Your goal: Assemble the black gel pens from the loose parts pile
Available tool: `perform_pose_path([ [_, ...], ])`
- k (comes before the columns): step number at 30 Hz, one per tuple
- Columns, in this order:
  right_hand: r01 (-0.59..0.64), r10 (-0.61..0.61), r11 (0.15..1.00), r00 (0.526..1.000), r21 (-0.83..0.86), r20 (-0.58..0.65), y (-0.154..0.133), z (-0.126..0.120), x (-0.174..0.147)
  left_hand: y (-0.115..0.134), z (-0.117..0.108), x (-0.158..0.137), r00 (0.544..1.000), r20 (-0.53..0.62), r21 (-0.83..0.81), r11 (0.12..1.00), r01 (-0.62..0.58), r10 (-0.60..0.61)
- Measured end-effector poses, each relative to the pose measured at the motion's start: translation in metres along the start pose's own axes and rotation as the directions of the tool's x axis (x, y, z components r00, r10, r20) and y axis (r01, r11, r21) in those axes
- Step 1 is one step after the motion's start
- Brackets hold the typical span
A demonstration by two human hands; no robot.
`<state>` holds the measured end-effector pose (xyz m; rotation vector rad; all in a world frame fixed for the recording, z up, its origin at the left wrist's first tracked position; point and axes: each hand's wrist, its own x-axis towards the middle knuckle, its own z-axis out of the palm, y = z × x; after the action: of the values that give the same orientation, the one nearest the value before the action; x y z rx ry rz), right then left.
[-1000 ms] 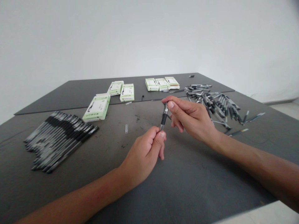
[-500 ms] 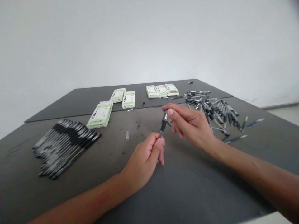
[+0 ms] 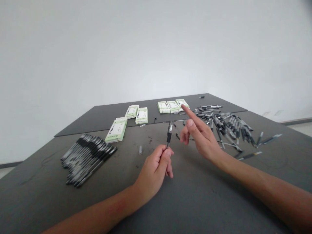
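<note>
My left hand (image 3: 156,165) is closed around the lower end of a gel pen (image 3: 169,135), which stands nearly upright with its black grip and clear, shiny end above the fingers. Beside the pen, my right hand (image 3: 200,136) is off it, with index finger stretched out and thumb apart. The other fingers of that hand are curled, and a thin dark-tipped rod (image 3: 177,136) pokes out past them; most of it is hidden. To the left, a row of black and clear pens (image 3: 89,159) lies side by side.
A loose pile of pens and parts (image 3: 226,125) spreads on the right. Green-white boxes lie farther back: a near one (image 3: 116,130), two behind it (image 3: 141,115) and three more (image 3: 163,107). A small clear piece (image 3: 140,149) rests on the dark table (image 3: 195,201).
The right thumb and index finger have let go of the pen's top and spread apart. My left hand still grips the pen. The whole view has shifted, so the table appears lower and farther right.
</note>
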<state>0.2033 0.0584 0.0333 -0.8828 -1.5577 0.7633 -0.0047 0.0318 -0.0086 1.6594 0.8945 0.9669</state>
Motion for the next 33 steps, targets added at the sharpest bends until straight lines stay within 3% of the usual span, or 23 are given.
perform_pose_path([
  [3, 0.016, -0.017, 0.999, 1.0, -0.04, -0.02, 0.008, -0.003, 0.0, 0.0, 0.003, -0.002, 0.997, -0.066, -0.018, 0.999, -0.029, 0.028],
  [6, 0.022, -0.019, 0.995, 0.999, -0.1, 0.036, 0.013, -0.003, -0.003, 0.005, 0.0, -0.009, 0.986, -0.158, -0.048, 0.997, -0.062, 0.054],
  [9, 0.056, -0.043, 0.987, 0.995, -0.153, 0.086, 0.013, -0.003, -0.007, 0.015, -0.021, -0.028, 0.969, -0.239, 0.017, 0.998, -0.063, 0.065],
  [11, 0.078, -0.059, 0.978, 0.993, -0.195, 0.103, 0.011, -0.005, -0.01, 0.023, -0.047, -0.051, 0.957, -0.28, 0.178, 0.984, -0.025, 0.075],
  [13, 0.095, -0.07, 0.967, 0.991, -0.237, 0.115, 0.01, -0.007, -0.011, 0.031, -0.08, -0.081, 0.934, -0.349, 0.403, 0.912, 0.073, 0.079],
  [15, 0.111, -0.075, 0.954, 0.988, -0.28, 0.133, 0.011, -0.009, -0.01, 0.037, -0.113, -0.111, 0.915, -0.394, 0.669, 0.71, 0.217, 0.091],
  [18, 0.121, -0.059, 0.928, 0.982, -0.352, 0.182, 0.017, -0.012, -0.008, 0.039, -0.152, -0.147, 0.893, -0.442, 0.751, 0.579, 0.318, 0.083],
  [23, 0.152, -0.047, 0.881, 0.971, -0.449, 0.235, 0.02, -0.015, -0.005, 0.032, -0.17, -0.159, 0.923, -0.377, 0.855, 0.412, 0.315, 0.077],
  [33, 0.254, -0.121, 0.815, 0.954, -0.521, 0.276, 0.017, -0.017, 0.0, 0.016, -0.167, -0.113, 0.987, -0.159, 0.957, 0.247, 0.151, 0.014],
])
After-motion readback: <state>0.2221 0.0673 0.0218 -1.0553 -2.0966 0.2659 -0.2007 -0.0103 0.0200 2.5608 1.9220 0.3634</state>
